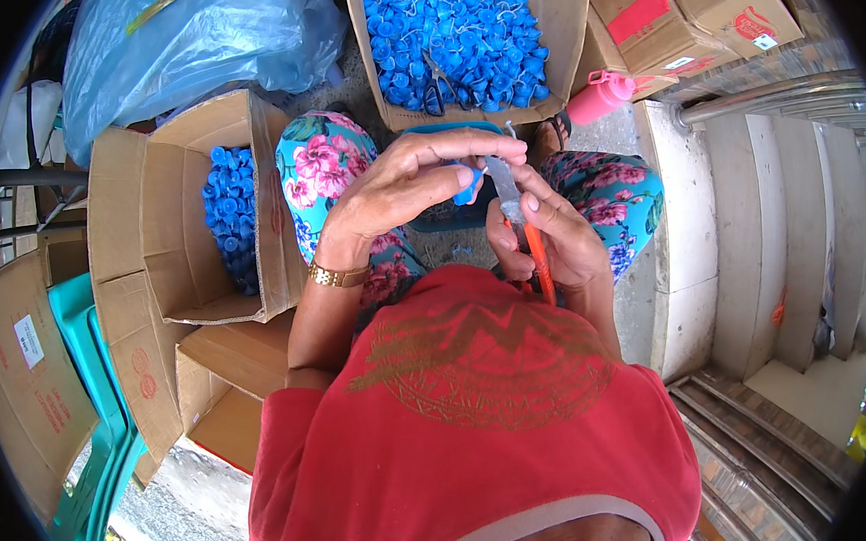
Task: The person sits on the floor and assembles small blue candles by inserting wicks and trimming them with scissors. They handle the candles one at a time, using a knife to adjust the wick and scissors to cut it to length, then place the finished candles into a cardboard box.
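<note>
My left hand (403, 188) is closed, with a small blue plastic cap (467, 185) pinched near the thumb tip. Its index finger stretches over the tip of a flat, pale grey piece (501, 179). From the other side my right hand (560, 231) grips an orange-handled tool (540, 262), with the pale piece rising out of the same grip. I cannot make out the exact kind of tool. Both hands meet above my lap, between my knees. Beneath them, partly hidden, is a blue container or stool (450, 222).
Ahead stands a carton (577, 24) of blue caps with thin pale strands; dark-handled scissors (433, 94) lie on them. A second carton (116, 201) of caps is at left, near green plastic chairs (85, 331). A pink bottle (601, 97) and steps (763, 240) are at right.
</note>
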Demonstrator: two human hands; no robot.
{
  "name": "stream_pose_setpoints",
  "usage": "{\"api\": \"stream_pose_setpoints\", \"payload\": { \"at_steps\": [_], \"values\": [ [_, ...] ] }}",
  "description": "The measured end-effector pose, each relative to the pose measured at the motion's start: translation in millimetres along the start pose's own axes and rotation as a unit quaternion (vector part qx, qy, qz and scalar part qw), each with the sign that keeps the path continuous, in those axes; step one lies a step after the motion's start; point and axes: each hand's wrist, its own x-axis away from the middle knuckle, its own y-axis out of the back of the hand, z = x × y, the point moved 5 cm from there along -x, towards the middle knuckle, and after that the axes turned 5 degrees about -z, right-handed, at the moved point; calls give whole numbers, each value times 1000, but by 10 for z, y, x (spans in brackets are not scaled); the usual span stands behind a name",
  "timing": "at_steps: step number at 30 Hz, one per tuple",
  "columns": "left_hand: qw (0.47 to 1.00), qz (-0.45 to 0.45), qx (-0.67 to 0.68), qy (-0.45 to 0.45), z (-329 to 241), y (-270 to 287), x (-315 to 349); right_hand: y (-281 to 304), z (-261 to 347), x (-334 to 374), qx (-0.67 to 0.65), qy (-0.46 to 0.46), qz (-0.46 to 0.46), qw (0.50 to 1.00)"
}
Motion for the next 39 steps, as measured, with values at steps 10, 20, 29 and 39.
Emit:
{"api": "stream_pose_setpoints", "payload": {
  "at_steps": [10,20,29,39],
  "values": [
    [997,-39,61,19,170,29,35,58,-23,4,259,46,-154,952],
    [868,-214,379,238,1024,-109,165,27,19,-67,691,214,-208,658],
    [934,-163,245,202,1040,-87,176,128,-36,-86,592,134,-180,774],
    [981,-175,-8,88,946,-122,121,236,-4,-78,640,203,-231,704]
  ]
}}
